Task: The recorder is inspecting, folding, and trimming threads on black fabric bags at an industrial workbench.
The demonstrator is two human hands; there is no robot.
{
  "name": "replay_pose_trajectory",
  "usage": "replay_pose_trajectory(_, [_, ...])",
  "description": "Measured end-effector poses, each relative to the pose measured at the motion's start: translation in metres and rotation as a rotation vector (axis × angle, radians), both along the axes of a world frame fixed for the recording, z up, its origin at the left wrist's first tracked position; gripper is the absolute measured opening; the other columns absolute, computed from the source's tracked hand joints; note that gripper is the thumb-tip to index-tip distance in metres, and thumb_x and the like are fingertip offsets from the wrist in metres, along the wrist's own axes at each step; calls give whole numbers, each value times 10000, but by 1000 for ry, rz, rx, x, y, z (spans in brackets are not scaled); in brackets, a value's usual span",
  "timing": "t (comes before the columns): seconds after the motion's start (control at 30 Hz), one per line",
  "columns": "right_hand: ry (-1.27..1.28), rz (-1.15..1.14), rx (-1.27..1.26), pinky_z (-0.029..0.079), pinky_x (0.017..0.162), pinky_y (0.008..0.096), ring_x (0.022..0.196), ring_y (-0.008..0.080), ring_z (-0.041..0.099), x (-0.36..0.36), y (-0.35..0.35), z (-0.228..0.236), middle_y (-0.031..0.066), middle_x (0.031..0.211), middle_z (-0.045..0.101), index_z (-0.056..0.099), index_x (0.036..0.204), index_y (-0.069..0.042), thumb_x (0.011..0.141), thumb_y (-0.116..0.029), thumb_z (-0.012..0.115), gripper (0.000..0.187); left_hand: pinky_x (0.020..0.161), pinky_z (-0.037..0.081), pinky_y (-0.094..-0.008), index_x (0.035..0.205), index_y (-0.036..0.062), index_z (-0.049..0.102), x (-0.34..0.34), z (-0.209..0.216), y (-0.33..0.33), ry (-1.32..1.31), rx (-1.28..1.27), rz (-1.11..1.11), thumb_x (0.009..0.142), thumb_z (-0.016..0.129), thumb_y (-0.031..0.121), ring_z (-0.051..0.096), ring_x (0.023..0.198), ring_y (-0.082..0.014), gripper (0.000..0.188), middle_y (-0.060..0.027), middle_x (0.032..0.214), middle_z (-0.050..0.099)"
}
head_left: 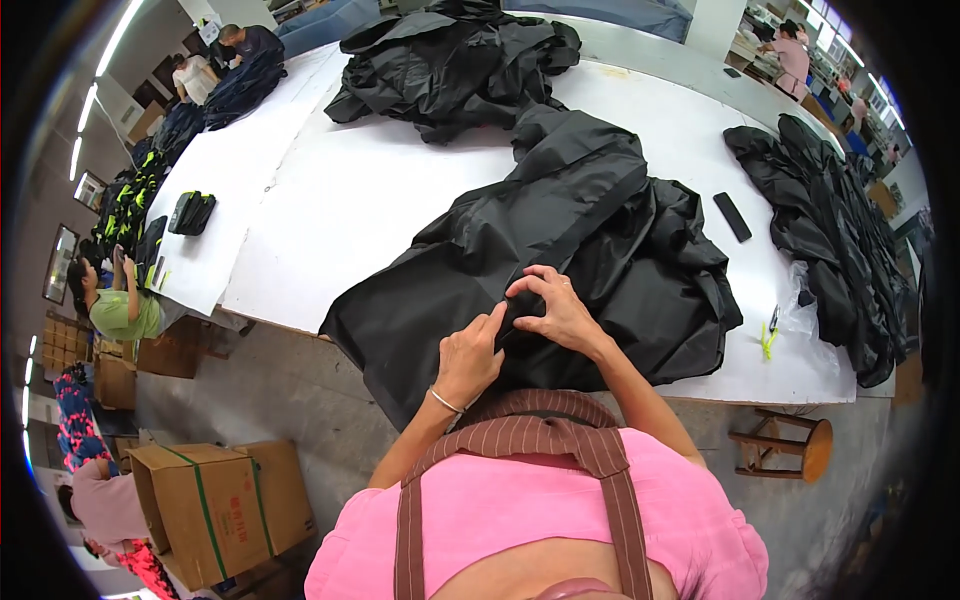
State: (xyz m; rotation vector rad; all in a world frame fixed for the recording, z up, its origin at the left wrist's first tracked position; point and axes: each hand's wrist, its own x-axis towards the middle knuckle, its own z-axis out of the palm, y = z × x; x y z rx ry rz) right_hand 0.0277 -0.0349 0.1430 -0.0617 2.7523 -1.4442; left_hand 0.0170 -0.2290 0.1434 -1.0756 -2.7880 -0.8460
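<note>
A large piece of black fabric point(500, 240), thin and slightly shiny, lies creased over the white table's front edge before me. My left hand point(470, 357) rests on it with the index finger stretched out and the other fingers curled in; folds of the fabric are at their tips. Just to the right, my right hand point(560, 312) touches the same fabric. Its index finger and thumb are curved with a gap between the tips, and the index tip almost meets my left index finger. Anything small between the fingertips is too small to make out.
More black fabric is heaped at the back point(450, 65) and along the right point(830, 240) of the white table point(300, 230). Near the right pile lie a black phone-like slab point(733, 217) and a small yellow-green tool point(769, 342). A wooden stool point(790, 446) and cardboard boxes point(225, 510) flank me. Other people work nearby.
</note>
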Motion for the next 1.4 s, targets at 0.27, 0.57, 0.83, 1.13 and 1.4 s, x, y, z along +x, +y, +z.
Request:
replay_pose_trajectory(0.27, [276, -132, 56, 393, 1010, 400, 1178, 348, 478, -1, 9, -11, 129, 1283, 495, 619, 1125, -163, 671, -53, 655, 469, 620, 508, -425, 1309, 73, 487, 8, 17, 9, -16, -42, 19, 694, 639, 27, 639, 755, -326, 636, -114, 912, 614])
replay_pose_trajectory(0.57, [407, -293, -146, 468, 722, 275, 851, 140, 578, 3, 67, 3, 51, 1005, 595, 646, 1055, -69, 758, -38, 629, 298, 632, 490, -399, 1283, 151, 545, 9, 37, -8, 117, 97, 192, 634, 668, 4, 615, 757, -325, 678, -105, 882, 611])
replay_pose_trajectory(0.83, [41, 61, -351, 485, 735, 242, 864, 116, 512, 21, -3, -15, 44, 1149, 417, 629, 1095, -93, 773, -118, 713, 334, 611, 486, -383, 1303, 152, 534, 26, 19, -3, -11, -57, 160, 641, 716, 35, 607, 721, -282, 696, -78, 845, 568])
replay_pose_trajectory(1.13, [48, -1, -235, 477, 886, 389, 1080, 328, 520, 25, -23, -24, 113, 1165, 425, 567, 1095, -98, 709, -118, 652, 396, 635, 491, -383, 1341, 102, 485, 37, -5, -7, -5, -4, 147, 647, 724, 25, 607, 762, -289, 738, -104, 856, 562])
replay_pose_trajectory(1.4, [373, -426, 42, 458, 797, 421, 1019, 330, 499, 7, -29, -45, 121, 1091, 420, 519, 1097, -126, 680, -151, 685, 450, 615, 486, -395, 1355, 95, 477, 34, 0, -6, 48, 36, 85, 618, 647, -51, 599, 717, -310, 771, -109, 839, 564])
